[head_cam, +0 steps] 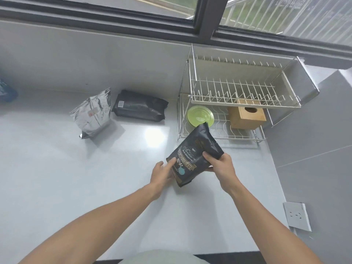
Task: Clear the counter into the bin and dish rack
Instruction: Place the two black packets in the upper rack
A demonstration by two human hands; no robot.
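Note:
A black coffee bag [192, 155] with gold and white print is held tilted above the white counter [57, 178], just in front of the dish rack [238, 96]. My right hand [219, 162] grips its right edge. My left hand [163, 174] touches its lower left side, index finger laid on the front. A silver foil bag [93, 115] stands at the back left, and a second black bag [139, 105] lies flat beside it. The two-tier wire rack holds a green plate [199, 114] and a wooden box [247, 115] on its lower shelf.
A window frame [171, 25] runs along the wall behind the counter. A blue packet [6, 91] shows at the far left edge. A wall socket [296, 216] sits on the grey wall to the right. No bin is in view.

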